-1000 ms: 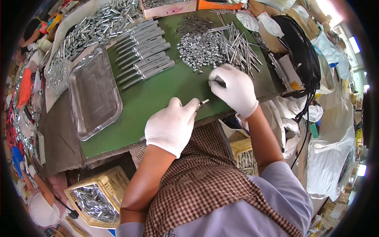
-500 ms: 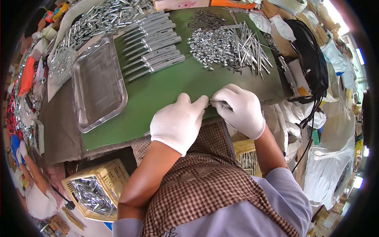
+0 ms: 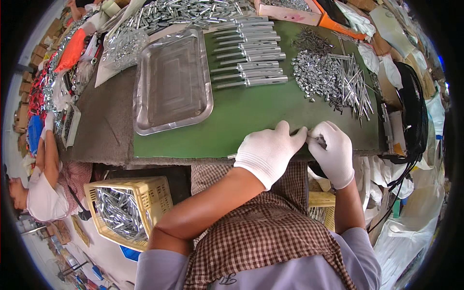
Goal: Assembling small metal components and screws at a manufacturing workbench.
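Metal piece (image 3: 232, 156), clamped in left hand (image 3: 269, 152), right hand (image 3: 334, 153) meeting left fingertips, grip unclear

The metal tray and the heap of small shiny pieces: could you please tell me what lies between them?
In the head view, a row of silver tubes lies between the metal tray and the heap, on the green surface.

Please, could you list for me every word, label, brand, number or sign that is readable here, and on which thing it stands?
Dark script lettering on the lavender shirt, at the picture's lower edge: I do not copy out wording.
Red-and-white package at the left: any print is too small to read.
Beyond these, I can make out no text.
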A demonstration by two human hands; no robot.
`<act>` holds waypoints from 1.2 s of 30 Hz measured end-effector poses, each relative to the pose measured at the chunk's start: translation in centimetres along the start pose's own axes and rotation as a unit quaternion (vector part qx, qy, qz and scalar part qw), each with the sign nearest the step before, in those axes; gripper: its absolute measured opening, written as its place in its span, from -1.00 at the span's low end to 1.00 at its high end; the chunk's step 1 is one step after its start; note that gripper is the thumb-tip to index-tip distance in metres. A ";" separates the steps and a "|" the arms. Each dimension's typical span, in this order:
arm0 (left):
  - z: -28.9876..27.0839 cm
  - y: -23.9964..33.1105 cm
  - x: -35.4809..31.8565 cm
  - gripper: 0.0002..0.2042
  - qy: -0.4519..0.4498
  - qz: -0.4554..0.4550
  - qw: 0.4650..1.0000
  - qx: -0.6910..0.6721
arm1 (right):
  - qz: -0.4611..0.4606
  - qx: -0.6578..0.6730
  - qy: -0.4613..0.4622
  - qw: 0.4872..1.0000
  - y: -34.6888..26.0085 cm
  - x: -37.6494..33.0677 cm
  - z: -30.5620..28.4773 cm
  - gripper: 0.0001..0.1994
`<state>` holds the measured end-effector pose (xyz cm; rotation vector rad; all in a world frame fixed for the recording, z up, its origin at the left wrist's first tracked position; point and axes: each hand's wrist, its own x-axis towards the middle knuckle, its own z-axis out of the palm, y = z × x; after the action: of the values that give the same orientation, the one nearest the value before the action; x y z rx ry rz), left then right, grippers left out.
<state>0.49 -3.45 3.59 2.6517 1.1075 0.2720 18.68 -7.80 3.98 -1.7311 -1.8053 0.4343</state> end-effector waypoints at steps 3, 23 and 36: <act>-0.1 0.0 0.3 -0.62 -0.003 0.016 1.000 0.001 | 0.000 0.008 0.004 1.000 0.6 -0.1 -0.5 -0.84; -1.7 1.2 2.1 -0.85 -0.085 0.017 0.992 0.090 | 0.056 0.716 0.152 0.679 -0.3 2.4 3.9 -0.46; 0.9 3.1 0.9 -0.36 0.086 0.082 0.973 -0.197 | 0.109 0.308 0.103 0.939 -0.3 -4.4 0.4 -0.80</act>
<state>3.44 -5.10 3.72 2.3935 0.7782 0.6883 18.08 -12.05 2.98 -1.4571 -1.1593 0.7824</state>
